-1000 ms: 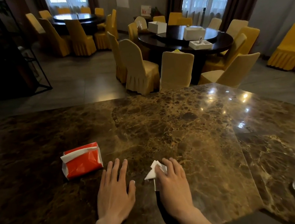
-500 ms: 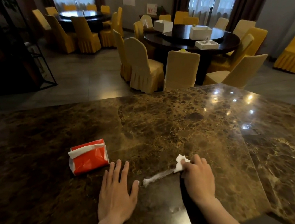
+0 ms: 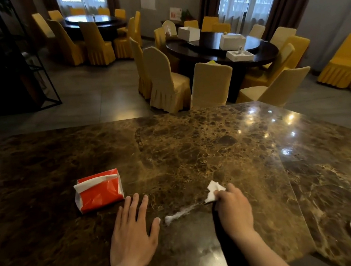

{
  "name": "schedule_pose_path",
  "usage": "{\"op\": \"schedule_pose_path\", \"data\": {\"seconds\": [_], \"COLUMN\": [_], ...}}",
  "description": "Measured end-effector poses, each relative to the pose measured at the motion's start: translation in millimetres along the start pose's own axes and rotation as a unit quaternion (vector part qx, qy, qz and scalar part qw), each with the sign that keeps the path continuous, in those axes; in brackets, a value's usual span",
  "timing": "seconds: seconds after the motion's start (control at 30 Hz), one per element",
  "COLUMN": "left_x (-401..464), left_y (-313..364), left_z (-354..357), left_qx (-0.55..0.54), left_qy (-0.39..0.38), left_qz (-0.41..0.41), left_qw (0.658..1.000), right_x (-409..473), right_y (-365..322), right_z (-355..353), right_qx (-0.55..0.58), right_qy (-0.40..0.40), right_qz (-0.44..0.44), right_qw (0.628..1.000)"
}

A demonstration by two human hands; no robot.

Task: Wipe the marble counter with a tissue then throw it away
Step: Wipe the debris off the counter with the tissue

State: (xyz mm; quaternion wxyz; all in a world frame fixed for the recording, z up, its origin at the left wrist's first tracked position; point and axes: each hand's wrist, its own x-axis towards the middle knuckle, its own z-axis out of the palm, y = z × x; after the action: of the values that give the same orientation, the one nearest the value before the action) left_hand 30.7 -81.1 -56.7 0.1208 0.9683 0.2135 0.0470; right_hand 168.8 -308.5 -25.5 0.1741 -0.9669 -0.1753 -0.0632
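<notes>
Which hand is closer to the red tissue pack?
Left. The left hand lies flat, fingertips just beside the red tissue pack; the right hand, holding the tissue, is farther right.

Ahead of my right hand [image 3: 232,208] the worktop [image 3: 194,148] lies bare to its far edge. My flat left hand [image 3: 132,237] and the red tissue pack [image 3: 99,194] just beyond its fingers block the left.

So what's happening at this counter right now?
A person is wiping a brown marble counter by hand. The right hand is closed around a crumpled white tissue pressed to the stone, and a pale smear trails off to its left. The left hand lies flat on the counter, fingers spread, holding nothing. A red tissue pack sits just beyond it. No bin is in view.
</notes>
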Motion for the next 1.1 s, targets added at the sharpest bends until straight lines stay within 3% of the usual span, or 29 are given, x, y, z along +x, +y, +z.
{"op": "schedule_pose_path", "data": {"seconds": [0.13, 0.27, 0.37, 0.5, 0.57, 0.83, 1.0, 1.1], "left_x": [0, -4, -4, -1, -3, 6, 6, 4], "left_y": [0, -8, -4, 3, 1, 3, 13, 7], "left_z": [0, -1, -1, -3, -3, -1, 2, 3], "left_qx": [0.004, 0.008, 0.002, 0.0, 0.006, 0.009, -0.009, -0.005], "left_qy": [-0.004, -0.009, -0.014, -0.01, -0.011, -0.013, -0.005, -0.002], "left_qz": [-0.002, -0.011, -0.007, 0.003, -0.001, -0.002, 0.01, 0.01], "left_qw": [1.0, 1.0, 1.0, 1.0, 1.0, 1.0, 1.0, 1.0], "right_x": [3, -19, -20, 3, 3, -14, 1, -4], "right_y": [-16, -54, -35, 7, -1, -42, -16, -41], "right_z": [3, 17, 9, -8, -7, 8, -11, -10], "right_qx": [-0.003, 0.038, 0.018, -0.016, -0.018, 0.045, 0.03, 0.08], "right_qy": [0.022, -0.019, -0.036, -0.01, 0.007, -0.013, -0.003, -0.025], "right_qz": [0.032, -0.106, -0.167, -0.016, 0.017, -0.118, -0.019, -0.025], "right_qw": [0.999, 0.993, 0.985, 1.0, 1.0, 0.992, 0.999, 0.996]}}
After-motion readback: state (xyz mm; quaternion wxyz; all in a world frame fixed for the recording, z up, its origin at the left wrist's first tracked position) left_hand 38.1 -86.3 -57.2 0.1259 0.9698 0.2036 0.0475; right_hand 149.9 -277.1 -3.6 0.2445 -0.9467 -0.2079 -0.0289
